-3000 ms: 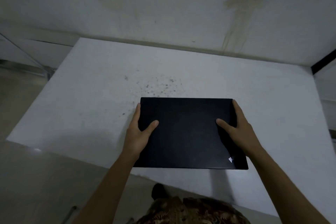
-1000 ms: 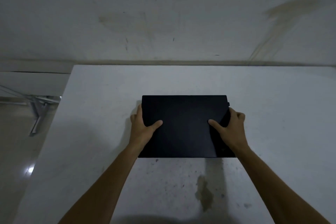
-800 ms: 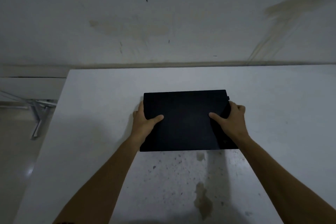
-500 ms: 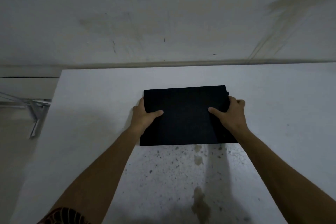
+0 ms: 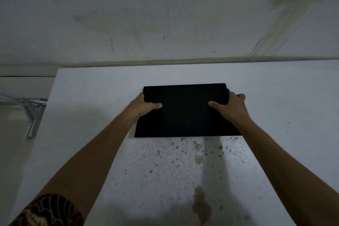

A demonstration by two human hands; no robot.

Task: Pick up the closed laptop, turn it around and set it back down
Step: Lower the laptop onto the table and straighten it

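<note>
- Laptop (image 5: 185,110), closed, black and flat, sits out toward the far middle of the bench (image 5: 275,115); in this dim light I cannot tell whether its underside is already resting on the surface or held just above it.
- Bench itself is a wide pale slab with its far edge against a stained wall (image 5: 165,14); its near half carries dark speckles and a brownish stain (image 5: 200,202), so the surface may be gritty under the laptop.
- Left of the bench, well apart, a metal frame (image 5: 31,113) stands on the floor; nothing lies between the hands and the laptop, and nothing crowds the spot where it goes down.
- Left hand (image 5: 143,106) is clamped on the laptop's left edge, thumb on the lid, fingers wrapped underneath and hidden.
- Right hand (image 5: 232,108) is clamped on the right edge the same way, thumb on top, knuckles showing beside the far right corner.
- Likely trouble: both arms are at full stretch, so a release from any height would let the laptop drop flat; fingers caught underneath could be pinched or tip it as they slide out.
- Grit could scratch the base if it is dragged rather than placed.
</note>
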